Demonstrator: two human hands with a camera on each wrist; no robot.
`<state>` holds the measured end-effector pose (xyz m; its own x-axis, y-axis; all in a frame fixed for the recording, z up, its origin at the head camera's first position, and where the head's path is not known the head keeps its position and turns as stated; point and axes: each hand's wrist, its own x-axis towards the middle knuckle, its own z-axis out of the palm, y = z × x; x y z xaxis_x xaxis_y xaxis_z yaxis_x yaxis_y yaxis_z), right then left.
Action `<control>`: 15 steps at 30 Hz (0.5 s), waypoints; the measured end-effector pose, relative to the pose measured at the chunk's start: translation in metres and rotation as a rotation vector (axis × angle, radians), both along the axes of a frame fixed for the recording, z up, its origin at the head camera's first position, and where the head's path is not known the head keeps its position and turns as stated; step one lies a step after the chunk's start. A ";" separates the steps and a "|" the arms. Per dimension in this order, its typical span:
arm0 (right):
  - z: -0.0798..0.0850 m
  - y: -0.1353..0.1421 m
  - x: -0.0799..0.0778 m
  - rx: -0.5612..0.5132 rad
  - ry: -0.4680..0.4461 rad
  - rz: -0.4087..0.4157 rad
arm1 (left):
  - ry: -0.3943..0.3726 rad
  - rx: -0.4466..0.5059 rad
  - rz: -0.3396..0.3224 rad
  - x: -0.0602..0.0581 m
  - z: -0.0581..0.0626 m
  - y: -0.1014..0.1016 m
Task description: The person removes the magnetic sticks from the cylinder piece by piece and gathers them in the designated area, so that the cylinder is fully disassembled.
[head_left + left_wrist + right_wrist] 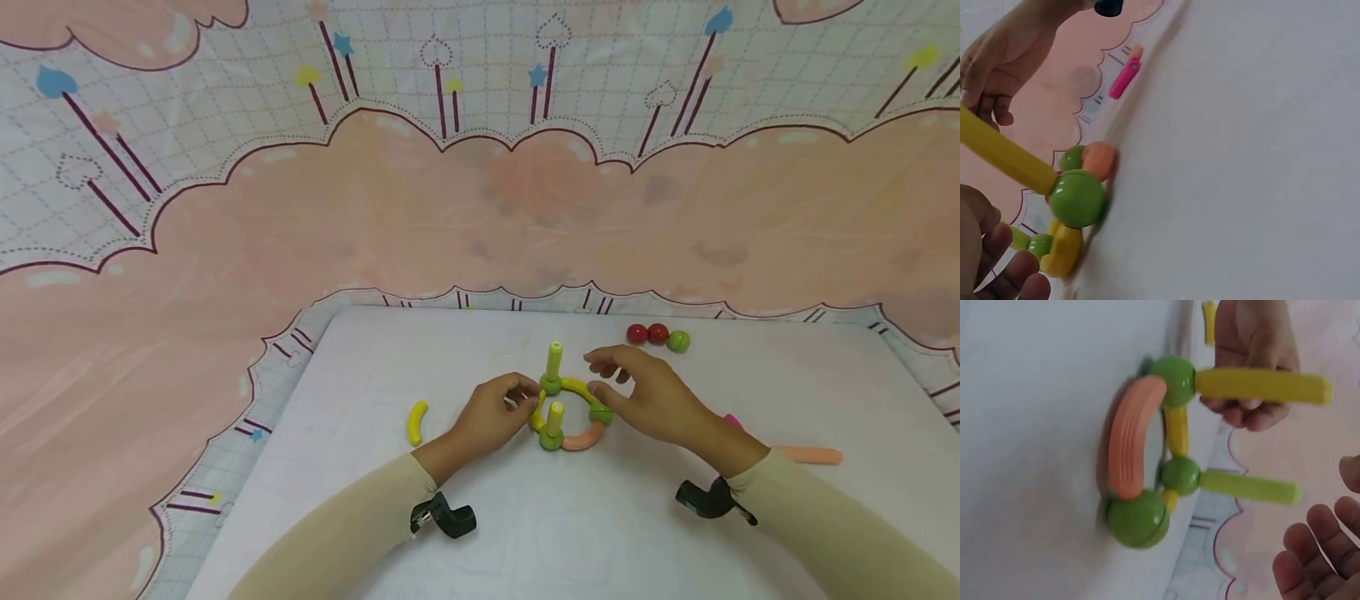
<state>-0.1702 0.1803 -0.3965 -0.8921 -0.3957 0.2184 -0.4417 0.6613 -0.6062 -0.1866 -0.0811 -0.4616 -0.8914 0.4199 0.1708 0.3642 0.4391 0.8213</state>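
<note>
A toy ring of curved pieces and green balls lies on the white table between my hands. Its front ball (551,439) carries an upright yellow rod (555,419), the back ball (551,384) a yellow-green rod (554,360). An orange curved piece (583,439) runs from the front ball to the right ball (600,413); yellow curved pieces (576,387) form the back and left. My left hand (491,417), fingers loosely bent, is close at the ring's left side, holding nothing visible. Over the right side hovers my right hand (648,396), fingers spread, nothing in it.
A loose yellow curved piece (416,423) lies left of my left hand. Two red balls (647,333) and a green ball (678,341) sit at the table's back edge. Partly behind my right wrist are an orange stick (813,455) and a magenta piece (1125,78).
</note>
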 end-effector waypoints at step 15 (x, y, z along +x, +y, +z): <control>-0.008 -0.028 0.017 0.037 0.070 0.266 | 0.008 -0.129 -0.082 0.024 -0.014 0.003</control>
